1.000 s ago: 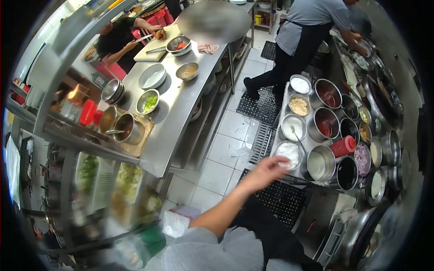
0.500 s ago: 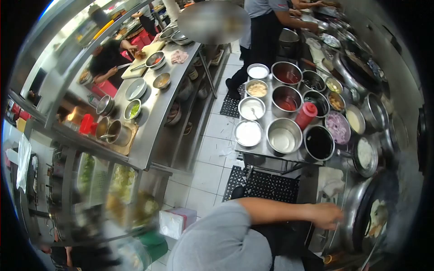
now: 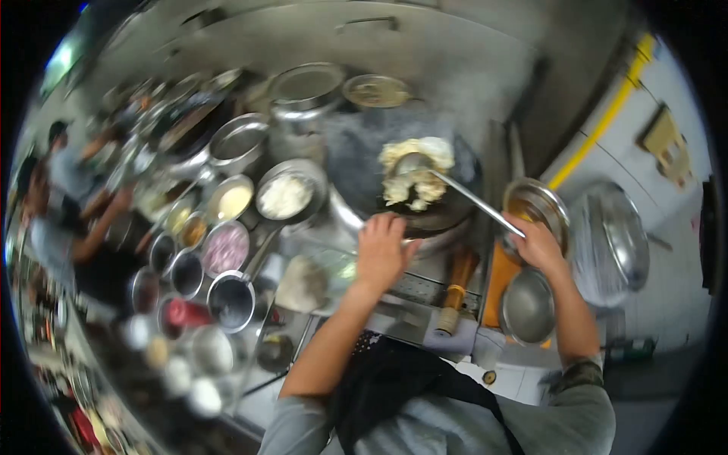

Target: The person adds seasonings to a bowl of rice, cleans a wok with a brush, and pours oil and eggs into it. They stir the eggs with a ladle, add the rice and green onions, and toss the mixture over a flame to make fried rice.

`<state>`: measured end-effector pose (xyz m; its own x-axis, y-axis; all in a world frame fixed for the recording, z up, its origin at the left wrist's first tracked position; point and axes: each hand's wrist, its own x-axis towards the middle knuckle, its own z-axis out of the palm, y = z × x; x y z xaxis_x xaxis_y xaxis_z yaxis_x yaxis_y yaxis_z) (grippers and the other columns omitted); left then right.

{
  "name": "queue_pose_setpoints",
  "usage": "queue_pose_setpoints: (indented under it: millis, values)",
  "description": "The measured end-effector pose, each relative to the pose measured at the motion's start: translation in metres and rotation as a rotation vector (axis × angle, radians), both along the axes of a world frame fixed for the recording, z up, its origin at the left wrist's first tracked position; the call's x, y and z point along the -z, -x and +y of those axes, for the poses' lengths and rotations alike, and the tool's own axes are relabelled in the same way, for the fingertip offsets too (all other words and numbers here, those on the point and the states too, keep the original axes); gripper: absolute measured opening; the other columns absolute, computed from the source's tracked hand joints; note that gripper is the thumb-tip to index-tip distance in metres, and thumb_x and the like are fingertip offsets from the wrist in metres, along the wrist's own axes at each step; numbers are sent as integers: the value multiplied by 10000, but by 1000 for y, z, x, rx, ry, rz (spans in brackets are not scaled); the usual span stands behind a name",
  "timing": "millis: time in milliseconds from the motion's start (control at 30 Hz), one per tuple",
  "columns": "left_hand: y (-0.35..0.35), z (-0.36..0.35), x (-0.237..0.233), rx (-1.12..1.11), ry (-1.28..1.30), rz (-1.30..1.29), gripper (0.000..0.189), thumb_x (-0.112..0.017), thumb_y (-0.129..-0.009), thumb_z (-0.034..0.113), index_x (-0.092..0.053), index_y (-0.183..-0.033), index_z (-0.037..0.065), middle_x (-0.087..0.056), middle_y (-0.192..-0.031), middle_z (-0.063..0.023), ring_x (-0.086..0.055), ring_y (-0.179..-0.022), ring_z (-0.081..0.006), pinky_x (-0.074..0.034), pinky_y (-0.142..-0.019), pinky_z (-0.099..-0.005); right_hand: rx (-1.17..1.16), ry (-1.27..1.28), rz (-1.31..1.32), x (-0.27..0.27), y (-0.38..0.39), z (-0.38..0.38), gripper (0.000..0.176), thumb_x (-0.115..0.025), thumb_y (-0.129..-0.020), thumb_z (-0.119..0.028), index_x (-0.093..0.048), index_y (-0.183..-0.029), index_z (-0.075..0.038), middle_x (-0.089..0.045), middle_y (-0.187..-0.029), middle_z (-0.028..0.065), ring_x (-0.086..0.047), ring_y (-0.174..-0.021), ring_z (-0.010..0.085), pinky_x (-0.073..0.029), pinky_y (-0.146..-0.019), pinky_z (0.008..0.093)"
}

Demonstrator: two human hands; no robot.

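Observation:
My right hand is closed around the handle of a long metal ladle. The ladle's bowl rests in pale, egg-like food inside a large dark wok. At the wok's near edge is my left hand, its fingers bent over the rim and the thumb apart; whether it grips a cloth or the rim itself is hidden. A crumpled beige cloth lies to the left of that hand.
Left of the wok are a pan of white food, a bowl of chopped purple onion and a red bottle. Metal bowls stand at the right. Two people are at the far left.
The view has swung from the aisle and prep tables to the wok. Both my hands and the ladle now show; only one arm was visible before.

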<state>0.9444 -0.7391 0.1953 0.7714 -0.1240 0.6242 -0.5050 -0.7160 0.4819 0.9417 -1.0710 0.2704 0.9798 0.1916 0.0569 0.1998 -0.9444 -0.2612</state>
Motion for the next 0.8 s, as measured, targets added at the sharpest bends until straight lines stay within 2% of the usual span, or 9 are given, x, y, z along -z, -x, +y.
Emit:
queue_pose_setpoints:
  millis: [33, 133, 167, 300, 400, 600, 633, 733, 800]
  values:
    - [-10, -2, 4, 72, -11, 23, 285, -740, -810, 209, -622, -978, 11, -605, -1018, -180, -556, -950, -371, -441, -833, -458, 0, 24, 64, -2, -2, -9, 479, -639, -884, -113, -571, -1353, -182, -679, -1070, 215, -659, -965, 362, -502, -866, 437]
    - [-11, 3, 11, 173, -18, 98, 221, -723, -837, 184, -620, -934, 14, -607, -904, -158, -537, -857, -365, -427, -779, -447, -103, -345, 172, -20, 9, -47, 499, -644, -867, -33, -574, -1355, -108, -727, -984, 101, -673, -805, 229, -523, -790, 329]
    - [-2, 5, -3, 175, 4, 98, 206, -718, -843, 176, -618, -923, 14, -603, -877, -156, -530, -837, -365, -422, -764, -448, -89, -342, 249, -40, 17, -54, 492, -629, -877, -6, -569, -1360, -79, -710, -1040, 47, -633, -853, 133, -516, -792, 272]
    - [9, 3, -34, 147, 71, 50, 164, -722, -831, 155, -603, -849, 43, -590, -808, -123, -534, -794, -336, -406, -700, -439, 226, -292, 605, -76, 27, -38, 493, -667, -884, -103, -564, -1366, -124, -714, -1031, 128, -680, -929, 207, -527, -805, 327]
    - [-2, 7, -13, 153, 39, 36, 143, -708, -844, 158, -609, -852, 54, -589, -823, -125, -534, -793, -338, -413, -691, -436, -162, -24, 21, -8, 3, -43, 480, -665, -888, -146, -574, -1359, -170, -715, -1002, 136, -683, -921, 296, -520, -812, 383]
    - [50, 48, 41, 259, -31, 141, 143, -703, -836, 142, -604, -830, 39, -576, -816, -147, -527, -792, -358, -417, -704, -460, 173, 14, 38, -17, 38, 20, 475, -645, -891, -134, -588, -1337, -290, -654, -1164, 191, -633, -1008, 387, -512, -902, 408]
    - [37, 50, 31, 263, -1, 56, 144, -709, -835, 133, -608, -841, 31, -581, -816, -149, -533, -795, -360, -420, -713, -460, 34, -5, -144, -8, 43, 4, 486, -644, -892, -120, -578, -1354, -253, -693, -1070, 156, -675, -949, 314, -524, -850, 386]
    - [25, 52, -18, 242, 82, 46, 147, -723, -833, 114, -621, -853, 10, -590, -819, -156, -542, -809, -368, -431, -739, -452, 69, -325, 122, -2, 56, -31, 501, -646, -888, -104, -567, -1370, -213, -710, -986, 122, -677, -868, 208, -517, -781, 359]
    - [0, 48, -29, 251, 106, 69, 164, -725, -834, 126, -623, -868, 2, -594, -829, -165, -548, -830, -380, -441, -741, -450, 286, -316, 296, -26, 70, -8, 504, -648, -884, -100, -561, -1374, -181, -710, -970, 116, -657, -845, 172, -509, -762, 339]
